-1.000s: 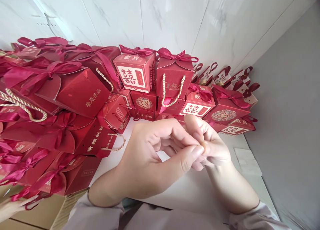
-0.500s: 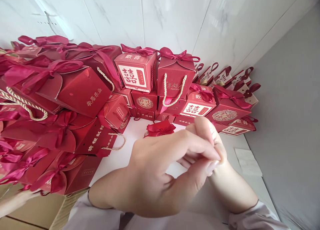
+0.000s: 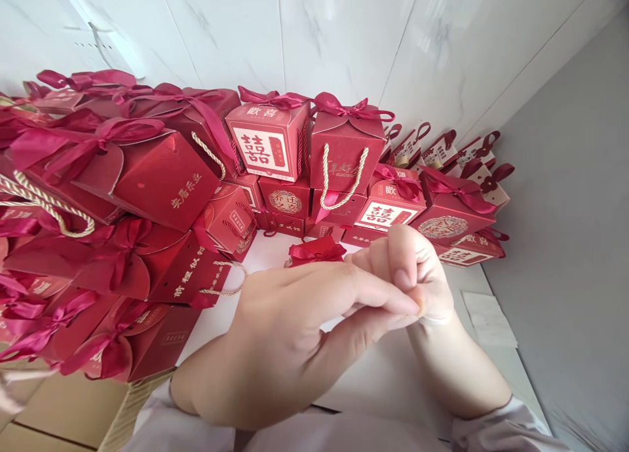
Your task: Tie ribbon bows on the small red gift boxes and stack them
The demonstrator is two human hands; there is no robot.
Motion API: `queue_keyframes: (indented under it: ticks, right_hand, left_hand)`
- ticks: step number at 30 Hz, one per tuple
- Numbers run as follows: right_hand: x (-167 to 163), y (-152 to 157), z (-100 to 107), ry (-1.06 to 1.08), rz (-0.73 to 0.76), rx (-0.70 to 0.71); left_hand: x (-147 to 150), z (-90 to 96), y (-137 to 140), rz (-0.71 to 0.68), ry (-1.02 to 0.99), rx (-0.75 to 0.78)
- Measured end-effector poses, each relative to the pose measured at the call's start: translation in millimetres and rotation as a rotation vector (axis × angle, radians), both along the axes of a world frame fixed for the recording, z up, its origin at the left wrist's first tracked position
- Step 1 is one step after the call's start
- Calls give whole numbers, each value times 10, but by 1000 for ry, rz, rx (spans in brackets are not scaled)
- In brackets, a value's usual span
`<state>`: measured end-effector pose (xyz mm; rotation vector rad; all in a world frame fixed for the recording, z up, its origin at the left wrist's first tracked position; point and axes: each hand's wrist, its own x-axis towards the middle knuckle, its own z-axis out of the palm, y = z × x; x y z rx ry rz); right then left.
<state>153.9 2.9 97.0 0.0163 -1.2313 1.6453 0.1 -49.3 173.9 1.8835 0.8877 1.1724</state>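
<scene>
A white table [image 3: 381, 373] bears stacked red boxes [image 3: 285, 198].

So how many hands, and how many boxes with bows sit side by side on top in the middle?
Wearer's hands, left hand and right hand: 2
Other person's hand, blurred at left edge: 1
Boxes, white-panelled box and cream-handled box: 2
Total: 5

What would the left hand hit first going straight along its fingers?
The bare right hand: the left hand's fingers seem to touch it, though exact contact is unclear. Beyond, the line probably runs toward the plain grey wall; depth is hard to judge.
</scene>
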Motion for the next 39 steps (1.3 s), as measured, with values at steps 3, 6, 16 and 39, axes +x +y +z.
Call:
queue_keyframes:
  ticks: [3, 6, 16, 39]
  right_hand:
    - [17, 18, 2, 1, 7, 40]
    - [14, 11, 17, -15, -47, 40]
    - [41, 37, 4, -67, -54, 36]
    - [111, 114, -103, -82, -119, 108]
  left_hand:
    - [3, 5, -22, 53, 55, 48]
    - [29, 0, -39, 118, 42, 48]
    - [42, -7, -56, 77, -14, -54]
    - [8, 62, -13, 69, 30, -209]
